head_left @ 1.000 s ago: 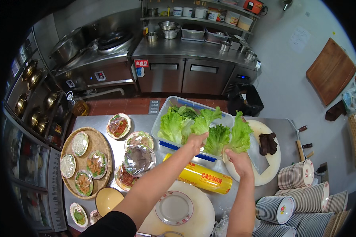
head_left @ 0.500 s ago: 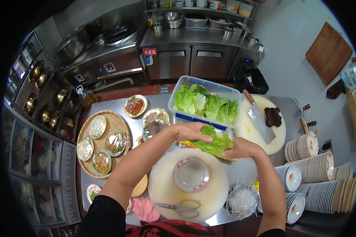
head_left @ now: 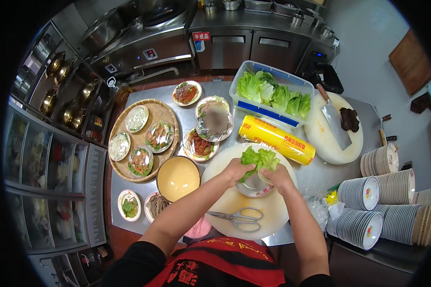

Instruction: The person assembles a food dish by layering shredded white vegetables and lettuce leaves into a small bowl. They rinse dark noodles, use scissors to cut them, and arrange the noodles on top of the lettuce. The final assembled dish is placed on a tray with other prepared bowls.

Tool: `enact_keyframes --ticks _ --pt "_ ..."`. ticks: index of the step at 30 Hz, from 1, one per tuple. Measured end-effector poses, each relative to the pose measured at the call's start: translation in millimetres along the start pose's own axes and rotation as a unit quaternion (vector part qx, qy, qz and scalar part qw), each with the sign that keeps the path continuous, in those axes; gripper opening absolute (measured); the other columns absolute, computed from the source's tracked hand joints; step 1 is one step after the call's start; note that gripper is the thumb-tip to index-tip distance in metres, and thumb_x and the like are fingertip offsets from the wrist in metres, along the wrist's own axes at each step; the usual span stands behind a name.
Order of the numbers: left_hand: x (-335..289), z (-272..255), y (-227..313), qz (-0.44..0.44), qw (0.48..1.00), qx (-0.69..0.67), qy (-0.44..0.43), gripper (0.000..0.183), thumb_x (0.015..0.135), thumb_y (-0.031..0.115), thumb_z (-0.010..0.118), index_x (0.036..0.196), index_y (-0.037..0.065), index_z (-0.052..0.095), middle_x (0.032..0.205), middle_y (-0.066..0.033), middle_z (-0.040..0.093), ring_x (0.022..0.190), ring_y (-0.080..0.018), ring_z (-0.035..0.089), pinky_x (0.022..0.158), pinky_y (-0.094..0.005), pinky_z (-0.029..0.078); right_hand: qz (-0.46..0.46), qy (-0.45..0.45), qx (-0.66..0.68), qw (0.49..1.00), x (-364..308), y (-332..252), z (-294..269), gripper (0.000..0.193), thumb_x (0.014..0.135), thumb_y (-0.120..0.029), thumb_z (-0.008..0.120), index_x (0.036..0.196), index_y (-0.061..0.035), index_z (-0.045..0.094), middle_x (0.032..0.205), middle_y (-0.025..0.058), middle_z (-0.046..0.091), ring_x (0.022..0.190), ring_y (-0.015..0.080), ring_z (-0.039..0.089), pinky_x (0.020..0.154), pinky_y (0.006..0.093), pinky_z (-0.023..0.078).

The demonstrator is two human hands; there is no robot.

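Note:
A green lettuce leaf (head_left: 260, 159) is gripped from both sides, by my left hand (head_left: 238, 171) and my right hand (head_left: 277, 177). Both hands are closed on its lower edges. Just beneath them lies a white plate (head_left: 254, 190) with a red-patterned rim, partly hidden by the hands and the leaf. This plate rests on a round white cutting board (head_left: 278, 208). Scissors (head_left: 238, 219) lie on the board's near part. Beyond the board is a yellow roll of cling film (head_left: 277, 139), and behind that stands a clear plastic tub (head_left: 267, 114) of lettuce leaves.
At left, a round woven tray (head_left: 164, 111) holds several wrapped dishes. A yellow bowl (head_left: 178, 178) and more filled plates stand beside it. On the right, a second cutting board (head_left: 323, 149) carries a cleaver (head_left: 336, 125) and dark pieces (head_left: 349, 119). Stacked plates (head_left: 357, 228) line the right edge.
Both hands have drawn the lettuce leaf nearer, from beside the tub to above the plate. The view has shifted, and the cling film roll and yellow bowl now show more fully.

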State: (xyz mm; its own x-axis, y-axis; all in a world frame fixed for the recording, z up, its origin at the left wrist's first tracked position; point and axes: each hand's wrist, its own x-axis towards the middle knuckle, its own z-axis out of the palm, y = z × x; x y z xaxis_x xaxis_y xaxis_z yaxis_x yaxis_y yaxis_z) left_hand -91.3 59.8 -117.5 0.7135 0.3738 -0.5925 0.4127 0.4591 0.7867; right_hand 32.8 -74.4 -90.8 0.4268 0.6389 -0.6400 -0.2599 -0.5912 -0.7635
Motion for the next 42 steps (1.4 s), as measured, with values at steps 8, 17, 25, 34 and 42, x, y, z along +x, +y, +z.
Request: enact_keyframes --ticks 8,17,25,34,42 --pt "-10.3 11.5 -27.5 0.159 0.938 0.28 0.129 0.046 0.075 0.015 0.068 0.117 0.0 0.056 0.102 -0.0214 0.065 0.097 -0.0352 0.062 0.088 -0.0398 0.048 -0.128 0.202 -0.091 0.967 -10.1 47.1 42.6 0.054 0.073 -0.013 0.071 0.121 0.0019 0.05 0.109 0.0212 0.063 0.103 0.0321 0.061 0.09 0.0365 0.046" --pt "-23.3 7.2 -3.4 0.124 0.917 0.36 0.118 0.058 0.077 0.012 0.067 0.128 0.004 0.043 0.107 -0.0222 0.063 0.1 -0.0376 0.06 0.087 -0.0427 0.048 -0.1 0.237 -0.114 0.96 -0.9 51.9 46.9 0.055 0.071 -0.016 0.073 0.118 0.0037 0.052 0.108 0.0231 0.063 0.104 0.0335 0.061 0.091 0.0373 0.046" --pt "-21.4 -6.3 15.4 0.171 0.935 0.293 0.104 0.051 0.078 0.012 0.068 0.124 0.006 0.047 0.099 -0.0202 0.065 0.095 -0.032 0.063 0.082 -0.0381 0.049 -0.121 0.163 -0.081 0.976 -5.3 26.2 3.1 0.046 0.074 -0.015 0.072 0.112 0.0044 0.058 0.103 0.0194 0.065 0.097 0.0286 0.063 0.086 0.0339 0.047" --pt "17.2 -30.7 62.2 0.219 0.964 0.147 0.031 0.035 0.085 0.008 0.064 0.118 0.001 0.053 0.085 -0.0039 0.064 0.073 -0.0082 0.056 0.065 -0.0234 0.047 -0.046 -0.06 0.059 0.995 -41.7 -28.0 -40.5 0.038 0.083 -0.007 0.065 0.12 0.0014 0.058 0.107 0.0075 0.064 0.089 0.0128 0.06 0.081 0.027 0.049" --pt "93.0 -37.8 112.7 0.211 0.97 0.064 0.104 0.023 0.087 0.006 0.059 0.109 -0.003 0.057 0.086 -0.0037 0.06 0.072 -0.0093 0.057 0.064 -0.022 0.047 0.017 -0.079 0.222 0.972 -39.8 -3.9 -34.6 0.04 0.084 -0.002 0.062 0.123 0.0033 0.053 0.108 0.0102 0.063 0.093 0.0162 0.062 0.082 0.0303 0.051"
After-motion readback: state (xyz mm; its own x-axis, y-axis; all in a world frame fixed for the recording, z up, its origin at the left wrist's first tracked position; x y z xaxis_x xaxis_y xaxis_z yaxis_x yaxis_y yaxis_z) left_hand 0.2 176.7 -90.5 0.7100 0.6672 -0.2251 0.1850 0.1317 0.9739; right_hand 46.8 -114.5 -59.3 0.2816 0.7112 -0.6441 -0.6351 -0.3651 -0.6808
